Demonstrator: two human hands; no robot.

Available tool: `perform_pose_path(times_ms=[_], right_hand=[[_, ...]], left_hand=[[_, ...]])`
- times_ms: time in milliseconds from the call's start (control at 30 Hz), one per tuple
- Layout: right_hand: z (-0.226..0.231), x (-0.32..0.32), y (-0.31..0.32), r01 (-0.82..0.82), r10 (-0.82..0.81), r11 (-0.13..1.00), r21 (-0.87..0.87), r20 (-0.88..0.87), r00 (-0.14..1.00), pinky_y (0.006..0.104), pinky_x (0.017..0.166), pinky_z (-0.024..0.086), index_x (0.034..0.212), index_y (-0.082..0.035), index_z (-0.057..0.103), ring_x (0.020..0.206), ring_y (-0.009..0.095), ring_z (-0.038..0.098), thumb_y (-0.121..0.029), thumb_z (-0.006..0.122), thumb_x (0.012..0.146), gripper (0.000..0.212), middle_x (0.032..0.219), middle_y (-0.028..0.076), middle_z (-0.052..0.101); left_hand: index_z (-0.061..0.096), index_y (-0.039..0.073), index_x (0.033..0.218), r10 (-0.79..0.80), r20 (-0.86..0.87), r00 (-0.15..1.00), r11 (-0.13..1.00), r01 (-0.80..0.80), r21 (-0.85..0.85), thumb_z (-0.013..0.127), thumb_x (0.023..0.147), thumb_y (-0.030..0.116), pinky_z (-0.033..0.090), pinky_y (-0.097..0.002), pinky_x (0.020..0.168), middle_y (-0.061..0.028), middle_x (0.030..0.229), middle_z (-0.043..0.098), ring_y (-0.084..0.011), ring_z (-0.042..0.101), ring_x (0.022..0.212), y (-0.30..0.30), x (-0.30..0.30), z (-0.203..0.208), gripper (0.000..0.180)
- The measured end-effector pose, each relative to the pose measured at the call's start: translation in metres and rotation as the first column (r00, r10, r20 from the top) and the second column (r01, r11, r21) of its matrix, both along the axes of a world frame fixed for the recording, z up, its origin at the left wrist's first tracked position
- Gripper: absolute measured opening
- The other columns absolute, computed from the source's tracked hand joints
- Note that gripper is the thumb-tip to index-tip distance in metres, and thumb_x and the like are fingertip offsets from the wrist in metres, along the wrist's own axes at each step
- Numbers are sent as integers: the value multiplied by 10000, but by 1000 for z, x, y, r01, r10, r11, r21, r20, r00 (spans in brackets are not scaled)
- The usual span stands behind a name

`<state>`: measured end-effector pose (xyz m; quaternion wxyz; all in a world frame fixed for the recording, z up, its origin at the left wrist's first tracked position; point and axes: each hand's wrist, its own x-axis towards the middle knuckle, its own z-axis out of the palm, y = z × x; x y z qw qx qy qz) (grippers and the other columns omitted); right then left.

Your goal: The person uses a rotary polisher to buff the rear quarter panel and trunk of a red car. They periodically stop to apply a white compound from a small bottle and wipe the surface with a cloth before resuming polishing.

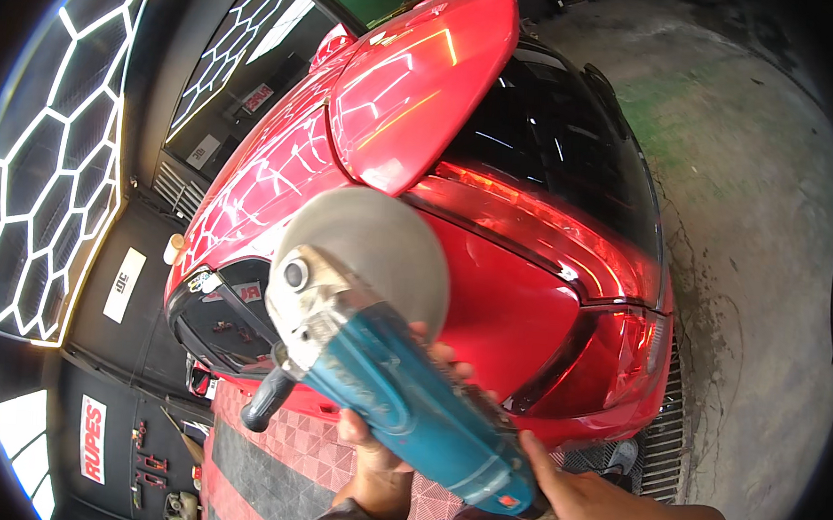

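A teal rotary polisher (428,407) with a worn metal head slants across the middle of the view. My left hand (380,451) wraps its body from below, fingertips showing on the far side. Around the rear end of the polisher, my right hand (587,504) is closed. The round pale-grey pad (380,235) looks smeared by motion. It overlaps the red car's rear side panel (504,288), just below the rear spoiler (416,81); whether it touches the paint I cannot tell. A black side handle (268,398) sticks out from the head, with neither hand on it.
Beside the panel are the red tail light (541,229) and dark rear window (555,126). The side window (230,311) lies left of the pad. Underfoot are red and grey floor tiles (283,474), with a drain grate (666,443) at right. Hexagonal lights (54,166) glow at left.
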<state>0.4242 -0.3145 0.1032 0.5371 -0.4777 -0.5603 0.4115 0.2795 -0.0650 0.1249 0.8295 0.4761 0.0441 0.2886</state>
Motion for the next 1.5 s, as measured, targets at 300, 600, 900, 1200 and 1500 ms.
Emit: perform_pose_path(times_ms=[300,600,900,1200,1500], right_hand=[[10,3,40,-92,92,995,28,2,996,491,895,579,1708,-47,110,1069,432,728,-125,747,959,986,1404,370,578],[-1,11,7,51,-53,997,55,42,998,493,930,567,1715,-63,67,1059,449,733,-141,774,951,1044,1538,381,476],[-3,17,51,-128,156,979,-159,179,971,527,957,548,1725,-132,102,1068,428,723,-261,771,949,1033,1419,342,590],[-109,38,-44,81,-91,954,-290,-21,996,543,1201,383,1714,-175,209,1434,466,516,-205,860,813,1111,1550,286,533],[-168,43,-100,201,-185,876,-439,78,980,506,1136,473,1697,-212,281,1341,504,582,-176,855,764,1096,1453,310,600]], left_hand=[[273,-7,1627,104,225,969,993,-90,-71,765,838,742,518,-771,1027,-260,1458,561,-461,597,1344,18,-15,10,1194],[341,-9,1605,28,92,995,998,-22,-58,872,723,723,556,-600,1092,-293,1444,576,-488,621,1300,-4,6,-6,1264],[195,84,1668,-99,343,934,993,115,-28,813,879,581,284,-863,1148,-168,1557,432,-393,425,1486,36,-31,-37,1118],[253,49,1649,-357,8,934,932,357,-53,976,761,427,333,-645,1255,-245,1533,443,-478,384,1511,-41,14,-93,1206],[250,10,1633,-510,31,859,852,510,-116,995,742,218,343,-609,1255,-238,1568,402,-429,342,1551,-86,51,-139,1180]])
